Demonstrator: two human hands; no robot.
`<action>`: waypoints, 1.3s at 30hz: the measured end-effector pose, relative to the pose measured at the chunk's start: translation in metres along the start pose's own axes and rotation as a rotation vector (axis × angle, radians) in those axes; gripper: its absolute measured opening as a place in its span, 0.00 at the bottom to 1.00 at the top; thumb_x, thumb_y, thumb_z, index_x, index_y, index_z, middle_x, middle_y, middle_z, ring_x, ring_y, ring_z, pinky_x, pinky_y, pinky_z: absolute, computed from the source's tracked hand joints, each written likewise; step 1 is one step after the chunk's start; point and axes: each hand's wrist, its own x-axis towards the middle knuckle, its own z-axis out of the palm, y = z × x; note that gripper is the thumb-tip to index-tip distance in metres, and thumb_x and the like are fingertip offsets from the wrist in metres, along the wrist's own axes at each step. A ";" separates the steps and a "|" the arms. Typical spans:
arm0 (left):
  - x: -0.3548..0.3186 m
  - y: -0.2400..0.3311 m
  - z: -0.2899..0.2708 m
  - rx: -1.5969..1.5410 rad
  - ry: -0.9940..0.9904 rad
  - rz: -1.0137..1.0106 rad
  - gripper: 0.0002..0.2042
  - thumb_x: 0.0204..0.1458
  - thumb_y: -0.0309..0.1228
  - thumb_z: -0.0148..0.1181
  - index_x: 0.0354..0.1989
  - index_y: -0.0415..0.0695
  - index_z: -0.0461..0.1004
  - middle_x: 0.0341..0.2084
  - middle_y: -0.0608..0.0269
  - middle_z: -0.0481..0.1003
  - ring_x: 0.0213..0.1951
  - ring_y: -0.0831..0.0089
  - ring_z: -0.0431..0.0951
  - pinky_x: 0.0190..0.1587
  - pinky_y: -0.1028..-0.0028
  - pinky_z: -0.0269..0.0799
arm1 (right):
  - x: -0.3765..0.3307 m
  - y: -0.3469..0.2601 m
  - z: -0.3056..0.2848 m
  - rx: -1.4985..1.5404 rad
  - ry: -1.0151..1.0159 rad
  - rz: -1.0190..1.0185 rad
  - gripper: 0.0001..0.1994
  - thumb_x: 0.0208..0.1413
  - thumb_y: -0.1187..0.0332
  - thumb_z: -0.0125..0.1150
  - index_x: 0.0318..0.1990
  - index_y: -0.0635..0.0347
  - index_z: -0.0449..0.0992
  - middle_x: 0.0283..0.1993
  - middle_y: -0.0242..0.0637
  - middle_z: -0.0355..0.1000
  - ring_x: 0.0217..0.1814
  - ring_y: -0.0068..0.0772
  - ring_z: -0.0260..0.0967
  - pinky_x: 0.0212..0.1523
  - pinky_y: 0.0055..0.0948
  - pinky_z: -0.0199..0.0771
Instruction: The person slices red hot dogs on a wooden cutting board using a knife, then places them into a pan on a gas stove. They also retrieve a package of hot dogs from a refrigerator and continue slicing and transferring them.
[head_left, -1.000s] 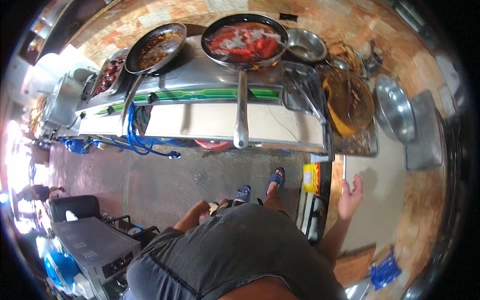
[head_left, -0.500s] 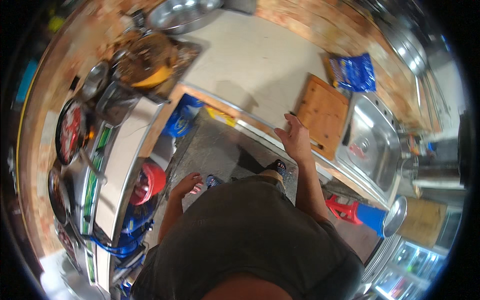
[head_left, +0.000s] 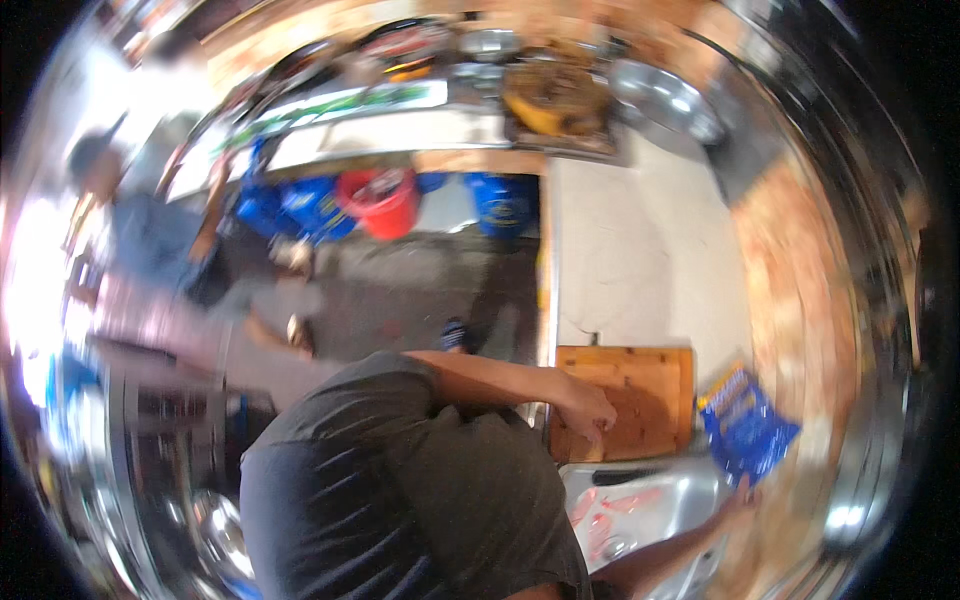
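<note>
My left hand [head_left: 585, 403] hangs over the wooden cutting board [head_left: 640, 375], fingers loosely bent and apart, with nothing seen in it. Reaching across the metal sink [head_left: 685, 490], my right hand [head_left: 738, 503] is at the lower edge of a blue plastic bag [head_left: 742, 428] with a yellow corner. A fingertip seems to touch the bag; blur hides whether the fingers grip it. The bag lies on the counter beside the board and the sink. Pink strips that look like raw meat [head_left: 603, 530] lie in the basin.
The pale countertop [head_left: 640, 240] runs back to a wide metal bowl [head_left: 665, 103] and a round, dark-topped block [head_left: 555, 95]. Pans [head_left: 405, 42] sit on the stove along the far side. A red bucket [head_left: 378, 203] stands below. A person [head_left: 150, 240] is at the left.
My view and body have turned right toward the sink. My left hand has come over the cutting board, and my right hand has gone from beside the board to the blue bag's edge.
</note>
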 end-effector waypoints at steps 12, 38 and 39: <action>-0.134 0.038 0.076 -0.218 0.492 -0.679 0.20 0.60 0.43 0.56 0.55 0.44 0.73 0.44 0.45 0.79 0.47 0.48 0.79 0.49 0.54 0.73 | 0.108 -0.089 0.065 0.026 0.070 -0.396 0.24 0.64 0.55 0.59 0.53 0.74 0.76 0.51 0.58 0.77 0.47 0.59 0.76 0.51 0.46 0.74; 0.018 0.095 0.085 -1.318 0.048 -0.056 0.23 0.68 0.49 0.46 0.52 0.40 0.74 0.31 0.60 0.79 0.32 0.69 0.81 0.35 0.67 0.78 | -0.124 -0.232 -0.005 1.184 -0.494 0.294 0.37 0.59 0.40 0.55 0.63 0.65 0.68 0.59 0.53 0.70 0.60 0.55 0.68 0.60 0.54 0.67; 0.022 0.100 0.088 -1.263 0.092 -0.049 0.23 0.68 0.48 0.46 0.51 0.39 0.75 0.30 0.60 0.80 0.32 0.69 0.81 0.35 0.67 0.78 | -0.126 -0.217 -0.006 1.289 -0.527 0.331 0.37 0.59 0.40 0.55 0.63 0.64 0.68 0.60 0.53 0.69 0.60 0.55 0.68 0.61 0.54 0.67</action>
